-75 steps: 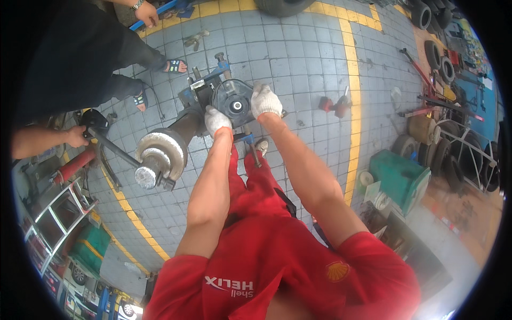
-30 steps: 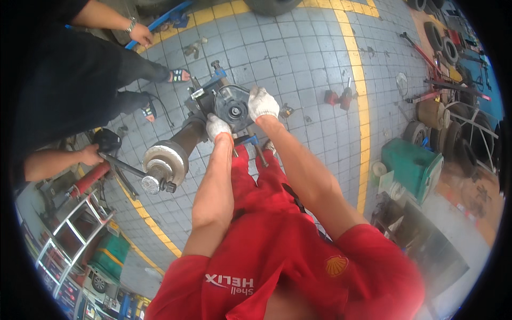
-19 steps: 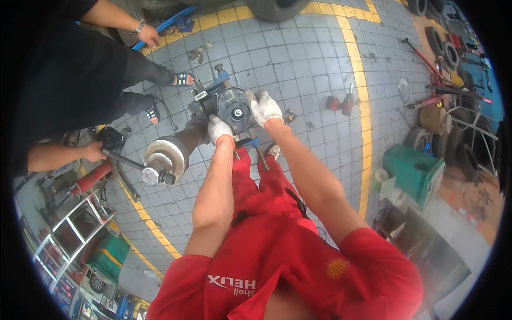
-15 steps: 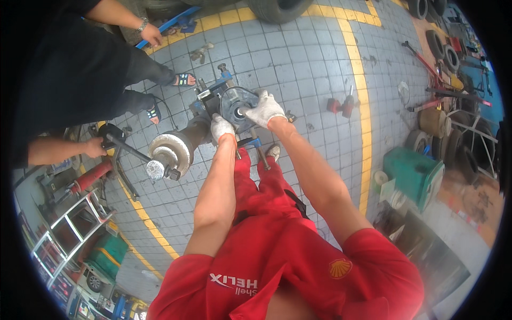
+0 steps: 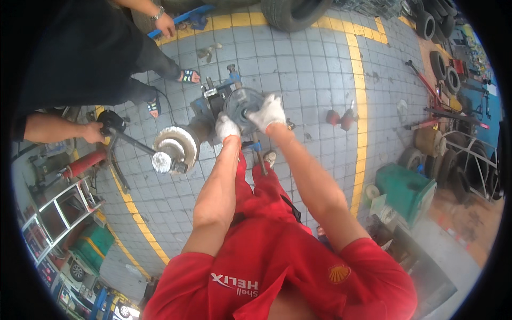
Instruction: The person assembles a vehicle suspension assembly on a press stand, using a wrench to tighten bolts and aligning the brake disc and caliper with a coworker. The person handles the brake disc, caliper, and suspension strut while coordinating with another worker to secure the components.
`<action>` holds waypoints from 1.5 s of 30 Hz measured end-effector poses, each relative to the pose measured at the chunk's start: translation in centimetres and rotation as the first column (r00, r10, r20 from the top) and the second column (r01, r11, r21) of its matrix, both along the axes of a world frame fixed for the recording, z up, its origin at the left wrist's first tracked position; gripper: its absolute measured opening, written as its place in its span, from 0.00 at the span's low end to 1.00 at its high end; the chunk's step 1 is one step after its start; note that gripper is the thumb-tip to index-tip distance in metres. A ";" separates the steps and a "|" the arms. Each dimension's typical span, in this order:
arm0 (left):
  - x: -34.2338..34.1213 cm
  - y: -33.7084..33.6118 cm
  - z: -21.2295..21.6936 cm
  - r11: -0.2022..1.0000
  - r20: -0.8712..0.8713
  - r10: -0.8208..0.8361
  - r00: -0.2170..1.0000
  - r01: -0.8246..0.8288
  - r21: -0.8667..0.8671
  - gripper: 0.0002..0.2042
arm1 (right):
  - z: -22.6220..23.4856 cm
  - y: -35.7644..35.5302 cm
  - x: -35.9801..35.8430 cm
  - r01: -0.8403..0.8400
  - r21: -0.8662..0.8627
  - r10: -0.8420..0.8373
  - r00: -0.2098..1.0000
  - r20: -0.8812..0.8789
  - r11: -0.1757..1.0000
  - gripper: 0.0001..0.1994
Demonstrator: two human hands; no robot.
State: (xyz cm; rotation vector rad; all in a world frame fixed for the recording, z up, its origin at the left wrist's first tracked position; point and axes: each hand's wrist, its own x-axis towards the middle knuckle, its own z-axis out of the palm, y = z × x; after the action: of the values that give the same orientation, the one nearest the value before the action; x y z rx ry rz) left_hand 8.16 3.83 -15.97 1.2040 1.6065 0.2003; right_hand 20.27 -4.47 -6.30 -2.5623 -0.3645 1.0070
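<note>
Down on the grey tiled floor (image 5: 298,69), right at the round metal hub (image 5: 242,104) of a heavy axle assembly, both gloved hands are at work: the right hand (image 5: 268,111) is spread over the hub's face with its fingers curled around the rim, a clenched grip on the hub itself, while the left hand (image 5: 226,127) presses against the hub's lower left edge, fingers folded, though I cannot tell whether that grip truly closes on anything. Left of the hub, the axle runs out to a brake disc (image 5: 176,146) with a shiny end cap, hanging off the floor. Beyond the disc, farther left of the hub, a co-worker's hand (image 5: 95,132) grasps a black tool handle (image 5: 113,121) whose long bar reaches toward the disc. Here's the worry: the hub looks heavy and greasy, and cotton gloves could slip on it, dropping it toward the red-trousered legs and the shoe (image 5: 269,158) just below. If the co-worker levers the bar while fingers sit at the rim, a sudden turn could pinch them. A blue stand (image 5: 213,96) just behind the hub carries the load; a shove sideways might tip the assembly. Loose red parts (image 5: 340,118) right of the hub are a trip hazard.
</note>
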 end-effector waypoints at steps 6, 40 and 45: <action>0.7 -0.5 0.9 0.982 -0.056 -0.081 0.995 0.089 0.166 0.34 | -0.9 -1.9 1.1 0.066 0.132 -0.062 0.998 -0.030 0.989 0.52; -11.0 -10.2 23.6 0.695 0.613 -0.533 0.583 0.715 -0.077 0.14 | 11.0 -25.2 -10.7 0.938 0.303 0.033 0.302 -0.953 0.171 0.25; -11.8 -10.7 26.4 0.629 0.532 -0.687 0.495 0.772 0.094 0.14 | 16.3 -25.6 -12.4 0.995 -0.080 0.012 -0.079 -0.997 -0.056 0.28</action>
State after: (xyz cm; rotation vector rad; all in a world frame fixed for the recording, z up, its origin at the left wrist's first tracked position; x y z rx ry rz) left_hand -3.63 -6.84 10.47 1.4518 0.5068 -0.1545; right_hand 7.89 -30.08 10.00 -0.4684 0.7258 1.0022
